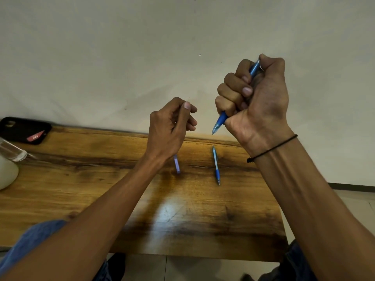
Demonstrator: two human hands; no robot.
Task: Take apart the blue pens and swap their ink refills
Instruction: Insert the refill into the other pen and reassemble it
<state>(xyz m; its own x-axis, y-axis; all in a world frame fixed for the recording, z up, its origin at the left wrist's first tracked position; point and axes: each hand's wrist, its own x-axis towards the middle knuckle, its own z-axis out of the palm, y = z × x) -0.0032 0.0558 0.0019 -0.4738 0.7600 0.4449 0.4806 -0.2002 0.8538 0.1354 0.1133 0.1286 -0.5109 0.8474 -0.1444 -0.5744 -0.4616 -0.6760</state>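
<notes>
Fisting blue pen [221, 119] in right grip [255, 98] | left grip [172, 122] loosely curled, empty

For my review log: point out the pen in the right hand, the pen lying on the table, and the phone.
held pen [220, 119], head view, blue grip below the fist
table pen [217, 174], head view, blue grip
phone [24, 128], head view, black case

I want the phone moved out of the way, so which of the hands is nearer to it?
Left. The left hand is raised over the table's far edge, to the right of the black phone. The right hand, gripping a blue pen, is farther right.
</notes>
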